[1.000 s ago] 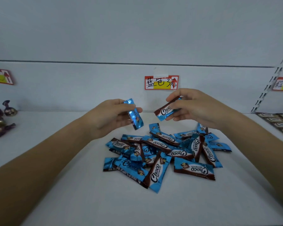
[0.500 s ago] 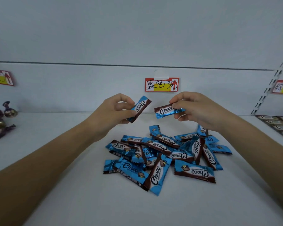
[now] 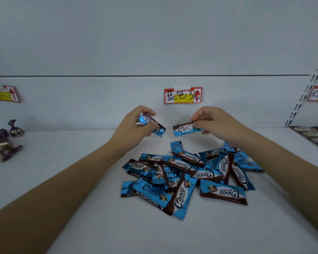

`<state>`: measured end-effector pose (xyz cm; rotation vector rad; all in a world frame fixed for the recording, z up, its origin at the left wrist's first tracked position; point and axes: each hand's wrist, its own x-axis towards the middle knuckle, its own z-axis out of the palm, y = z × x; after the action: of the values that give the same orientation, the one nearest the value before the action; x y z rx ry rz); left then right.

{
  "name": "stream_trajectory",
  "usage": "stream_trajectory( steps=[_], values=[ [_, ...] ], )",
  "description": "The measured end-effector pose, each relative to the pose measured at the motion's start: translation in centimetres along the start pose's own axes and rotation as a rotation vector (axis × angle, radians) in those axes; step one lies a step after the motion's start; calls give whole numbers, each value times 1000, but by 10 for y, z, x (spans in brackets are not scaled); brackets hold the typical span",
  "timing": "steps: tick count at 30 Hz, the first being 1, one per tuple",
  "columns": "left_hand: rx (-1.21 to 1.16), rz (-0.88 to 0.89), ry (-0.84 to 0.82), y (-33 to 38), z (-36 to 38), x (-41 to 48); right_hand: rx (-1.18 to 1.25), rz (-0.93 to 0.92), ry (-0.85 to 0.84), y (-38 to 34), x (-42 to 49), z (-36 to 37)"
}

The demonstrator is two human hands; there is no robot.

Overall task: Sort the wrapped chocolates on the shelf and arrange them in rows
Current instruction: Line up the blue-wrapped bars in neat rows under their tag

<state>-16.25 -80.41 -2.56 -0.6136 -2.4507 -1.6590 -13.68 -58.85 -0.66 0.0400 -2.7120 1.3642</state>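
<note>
A loose heap of blue and brown "Choco" wrapped chocolates (image 3: pixel 187 173) lies on the white shelf (image 3: pixel 62 180) in the middle. My left hand (image 3: pixel 134 127) pinches one blue chocolate (image 3: pixel 152 125), tilted, above the shelf near the back wall. My right hand (image 3: pixel 215 123) pinches another blue chocolate (image 3: pixel 184 128) by its right end, label facing me. Both held chocolates hang behind the heap, a short gap between them.
A red and yellow price label (image 3: pixel 183 95) is stuck on the back wall above my hands. Purple and gold twist-wrapped sweets (image 3: pixel 4 142) lie at the far left. Brown wrapped chocolates (image 3: pixel 314 136) lie in rows at the far right, beside a slotted upright (image 3: pixel 305 96).
Both hands have moved away from me toward the back wall and lowered near the shelf. The left hand has turned its chocolate over between its fingers.
</note>
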Motion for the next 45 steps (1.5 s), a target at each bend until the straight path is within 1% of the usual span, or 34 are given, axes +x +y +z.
stream_trajectory(
  steps=[1,3,5,6,7,9,11,16,25,28,31,33,35,37,39,42,45],
  values=[
    [69,-11,-4,-4,3,3,-75,-30,4,4,2,4],
    [291,-12,-19,-15,7,6,-285,-93,1,12,5,11],
    [507,71,3,-21,7,6,-468,-166,11,16,6,14],
    [559,134,-9,-20,5,5,-501,-196,7,15,6,13],
    [601,200,-56,-19,2,4,-512,-220,-11,13,5,12],
    [717,305,-202,-17,-3,2,-548,-253,-61,10,3,10],
    [794,313,-275,-18,-6,2,-608,-268,-80,10,3,11],
    [831,280,-271,-20,-5,7,-625,-262,-49,12,10,16],
    [881,303,-283,-20,-8,8,-647,-293,-36,15,16,21],
    [874,320,-266,-21,-9,6,-607,-278,-64,11,13,16],
    [820,370,-246,-16,-9,3,-514,-260,-71,4,6,-11],
    [754,441,-310,-9,-6,-1,-463,-216,-156,-1,-2,-36],
    [708,493,-442,0,1,-4,-446,-160,-290,0,-10,-56],
    [723,495,-576,8,8,-5,-505,-85,-407,6,-16,-67],
    [785,467,-646,14,13,-5,-580,-24,-479,15,-21,-73],
    [850,408,-645,20,14,-5,-602,2,-500,31,-27,-75],
    [851,331,-685,30,16,-6,-601,-10,-466,36,-28,-74]
  ],
)
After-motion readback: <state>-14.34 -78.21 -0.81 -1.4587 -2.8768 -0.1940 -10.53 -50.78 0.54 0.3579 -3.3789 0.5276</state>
